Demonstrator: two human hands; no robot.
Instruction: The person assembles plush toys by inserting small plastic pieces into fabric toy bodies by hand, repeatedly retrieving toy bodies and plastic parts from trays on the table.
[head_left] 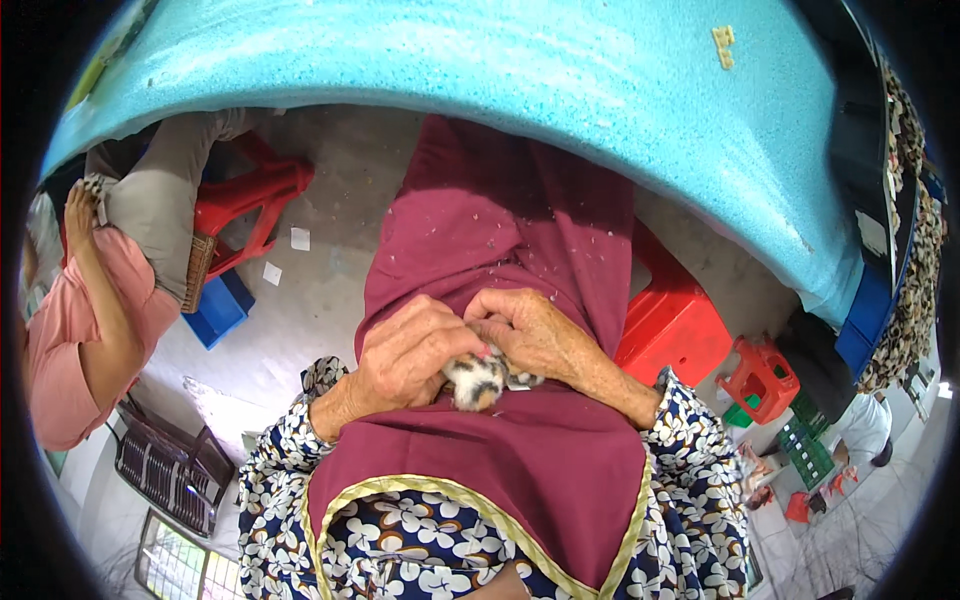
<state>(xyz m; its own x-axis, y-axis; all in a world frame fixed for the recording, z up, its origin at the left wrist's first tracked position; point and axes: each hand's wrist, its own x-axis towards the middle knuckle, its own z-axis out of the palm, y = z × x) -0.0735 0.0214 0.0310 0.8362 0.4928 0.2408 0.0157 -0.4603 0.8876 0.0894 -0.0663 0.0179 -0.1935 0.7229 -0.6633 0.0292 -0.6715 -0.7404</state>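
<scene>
Over my lap, both hands are closed around a small furry plush piece [474,382], white with black and orange patches. My left hand [412,350] grips it from the left, its fingers curled over the top. My right hand [530,335] pinches at its upper right side, thumb and forefinger close to the left fingertips. A bit of pink shows between the fingers. The upper part of the plush is hidden by my hands. A maroon apron [490,230] with pale lint on it lies under them.
A table with a turquoise cover [480,60] stands ahead, a small yellowish piece [723,47] on it. Patterned plush pieces [905,250] fill a blue container at right. Red stools [680,320] stand nearby. A co-worker in pink [100,320] sits at left, by a blue bin [219,308].
</scene>
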